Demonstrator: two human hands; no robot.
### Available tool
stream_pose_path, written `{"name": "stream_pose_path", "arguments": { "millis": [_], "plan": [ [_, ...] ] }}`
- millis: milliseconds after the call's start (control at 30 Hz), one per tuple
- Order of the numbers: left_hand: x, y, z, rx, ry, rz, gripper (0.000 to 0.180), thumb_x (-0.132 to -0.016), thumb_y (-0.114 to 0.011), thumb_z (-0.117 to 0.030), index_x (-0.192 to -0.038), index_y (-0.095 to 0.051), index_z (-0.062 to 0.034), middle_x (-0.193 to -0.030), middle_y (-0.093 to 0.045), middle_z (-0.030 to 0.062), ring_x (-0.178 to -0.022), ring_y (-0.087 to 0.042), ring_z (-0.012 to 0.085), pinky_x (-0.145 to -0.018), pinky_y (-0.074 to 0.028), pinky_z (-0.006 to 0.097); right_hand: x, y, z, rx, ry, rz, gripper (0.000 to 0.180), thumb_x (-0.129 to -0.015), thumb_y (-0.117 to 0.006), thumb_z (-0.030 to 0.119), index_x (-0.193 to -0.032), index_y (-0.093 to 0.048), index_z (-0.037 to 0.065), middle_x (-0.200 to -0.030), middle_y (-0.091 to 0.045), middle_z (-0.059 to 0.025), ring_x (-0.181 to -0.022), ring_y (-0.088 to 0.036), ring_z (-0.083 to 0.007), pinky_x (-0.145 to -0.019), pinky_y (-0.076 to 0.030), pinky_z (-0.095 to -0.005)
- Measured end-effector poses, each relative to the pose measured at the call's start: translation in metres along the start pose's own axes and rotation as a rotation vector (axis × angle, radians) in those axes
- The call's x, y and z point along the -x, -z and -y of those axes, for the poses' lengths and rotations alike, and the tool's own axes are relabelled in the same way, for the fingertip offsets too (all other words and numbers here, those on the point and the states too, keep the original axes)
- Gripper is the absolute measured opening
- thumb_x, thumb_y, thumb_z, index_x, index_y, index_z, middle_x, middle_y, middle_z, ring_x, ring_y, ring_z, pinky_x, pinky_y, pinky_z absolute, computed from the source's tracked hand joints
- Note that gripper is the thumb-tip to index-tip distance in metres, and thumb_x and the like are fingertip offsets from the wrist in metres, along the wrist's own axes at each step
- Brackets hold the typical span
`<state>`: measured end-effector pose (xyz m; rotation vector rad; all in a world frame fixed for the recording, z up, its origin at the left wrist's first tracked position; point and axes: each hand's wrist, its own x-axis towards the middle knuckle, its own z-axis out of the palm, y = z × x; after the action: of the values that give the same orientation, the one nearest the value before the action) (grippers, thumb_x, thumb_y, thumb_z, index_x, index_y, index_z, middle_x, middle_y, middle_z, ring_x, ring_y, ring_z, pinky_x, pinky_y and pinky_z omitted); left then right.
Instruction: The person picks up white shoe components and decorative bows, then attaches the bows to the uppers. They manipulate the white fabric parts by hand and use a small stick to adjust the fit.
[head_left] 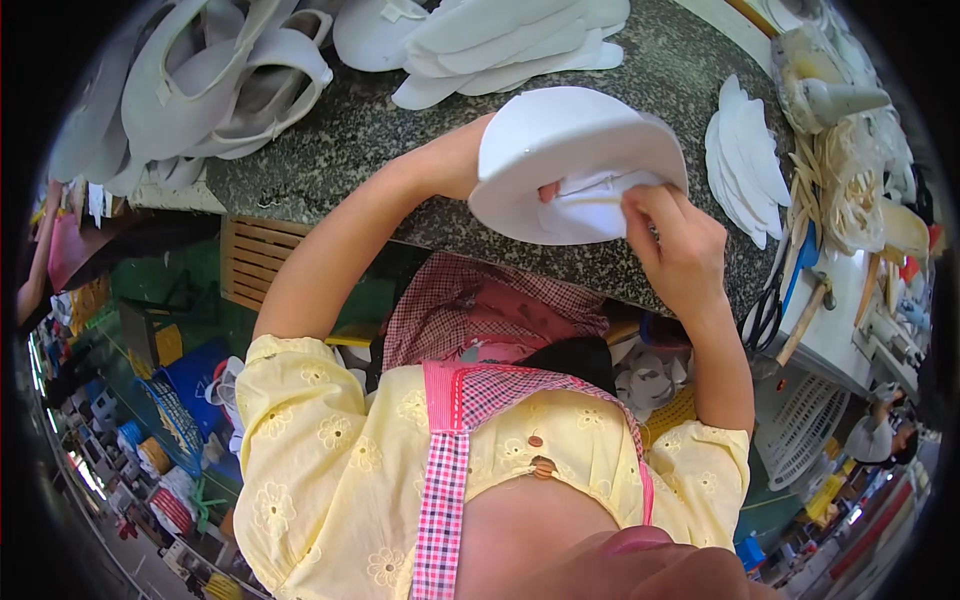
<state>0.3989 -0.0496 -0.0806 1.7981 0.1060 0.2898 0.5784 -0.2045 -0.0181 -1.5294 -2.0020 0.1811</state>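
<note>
Left hand [470,160]: it's gripping the white foam visor brim [570,140] from behind, fingers curling under it, thumb tip showing at the lower edge.
Right hand [680,245]: fingers are pinching together on the brim's lower right edge, over a folded white liner.
Visor brim: it's being held up just above the near edge of the speckled granite desk [380,130], tilted toward the person.
Desk, far side: white foam cutouts [500,45] are lying in a heap.
Desk, left: grey visor frames [220,80] are piling up.
Desk, right: a stack of white brim pieces [745,160] is sitting near the right hand; scissors [765,315] are lying beyond the edge.
</note>
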Motion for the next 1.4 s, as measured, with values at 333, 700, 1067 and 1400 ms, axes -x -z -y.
{"name": "stream_pose_path", "arguments": {
  "millis": [333,700,1067,1400],
  "plan": [
    [0.009,-0.005,0.002,-0.154,0.025,-0.009,0.035,-0.064,-0.069,-0.02,-0.097,-0.059,-0.0112,-0.104,-0.055,0.0118,-0.102,-0.048,0.0292,-0.088,-0.038,0.037,-0.011,-0.006,0.002,0.447,-0.056,0.13,0.011,-0.069,-0.058,0.009,-0.08,-0.054,0.008,-0.07,-0.056,-0.0074,-0.056,-0.057,-0.0218,-0.046,-0.043,-0.0299],
    [0.009,-0.01,-0.012,-0.28,-0.091,-0.021,0.044,-0.066,-0.067,-0.025,-0.107,-0.056,-0.0127,-0.112,-0.052,0.0115,-0.109,-0.044,0.0292,-0.096,-0.03,0.038,-0.012,-0.012,0.001,0.61,-0.07,0.174,0.012,-0.068,-0.058,0.011,-0.079,-0.057,0.008,-0.07,-0.057,-0.0056,-0.06,-0.058,-0.0196,-0.047,-0.045,-0.0287],
    [-0.008,-0.025,-0.008,-0.566,-0.088,0.02,0.057,-0.065,-0.068,-0.019,-0.117,-0.049,-0.011,-0.117,-0.049,0.011,-0.11,-0.046,0.0229,-0.095,-0.034,0.035,-0.007,-0.018,-0.009,0.669,-0.131,0.134,0.013,-0.065,-0.063,0.015,-0.076,-0.058,0.009,-0.068,-0.057,-0.0048,-0.061,-0.058,-0.02,-0.048,-0.046,-0.0299],
    [-0.018,-0.03,-0.006,-0.071,-0.087,0.004,0.042,-0.065,-0.059,-0.017,-0.106,-0.054,-0.01,-0.108,-0.053,0.0101,-0.106,-0.046,0.0258,-0.094,-0.031,0.04,-0.004,-0.025,-0.015,0.658,-0.101,0.025,0.014,-0.062,-0.065,0.016,-0.073,-0.058,0.011,-0.066,-0.057,-0.0021,-0.054,-0.057,-0.0187,-0.044,-0.046,-0.0288]
  ]
}}
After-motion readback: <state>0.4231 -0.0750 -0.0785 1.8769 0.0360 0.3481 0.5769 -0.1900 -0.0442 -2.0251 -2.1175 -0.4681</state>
